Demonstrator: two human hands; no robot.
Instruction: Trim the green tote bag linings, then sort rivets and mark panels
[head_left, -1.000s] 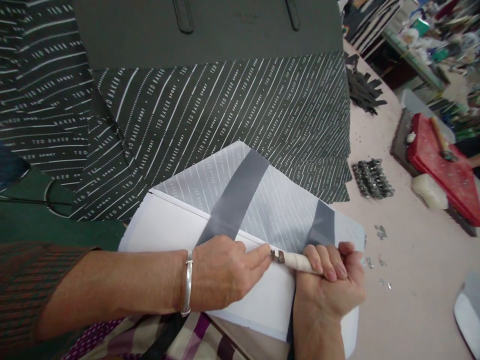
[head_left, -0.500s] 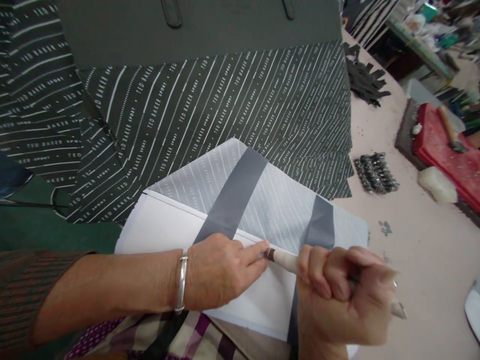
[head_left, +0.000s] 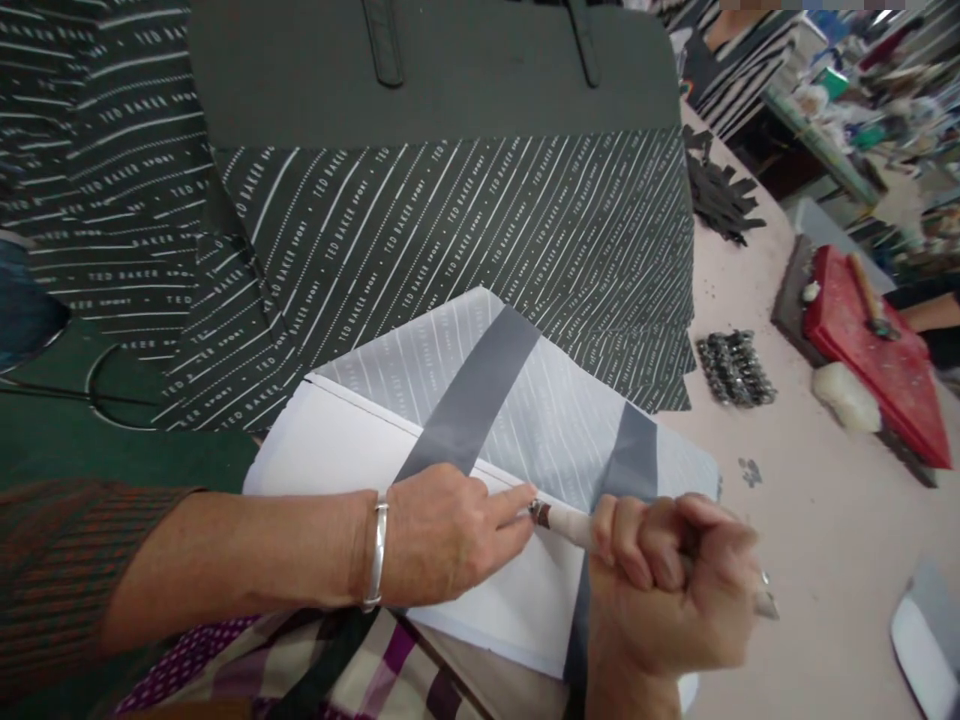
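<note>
A pale panel (head_left: pixel 360 445) of white backing and grey printed fabric lies before me, crossed by dark grey strips (head_left: pixel 472 390). My left hand (head_left: pixel 442 535), a silver bangle at its wrist, rests on it with index and middle fingers pointing right. These fingers close around a small shiny spot at a tool's tip; what they pinch is mostly hidden. In a fist, my right hand (head_left: pixel 675 580) grips that tool, a white-wrapped handle (head_left: pixel 570 525) with a brown band near its tip. The tip meets the panel beside my left fingertips.
Dark printed bag panels (head_left: pixel 450 230) with black straps spread behind. On the pale table (head_left: pixel 810 540) stand stacked metal fittings (head_left: pixel 735 368), black strips (head_left: pixel 720 190), a white lump (head_left: pixel 847 395) and a red board (head_left: pixel 877 350) bearing a hammer (head_left: pixel 870 295). A co-worker's arm (head_left: pixel 934 315) shows at the right.
The view has shifted, so the table items sit lower and further left. A co-worker's forearm has come into sight by the red board. Both my hands keep the same hold on the panel and tool.
</note>
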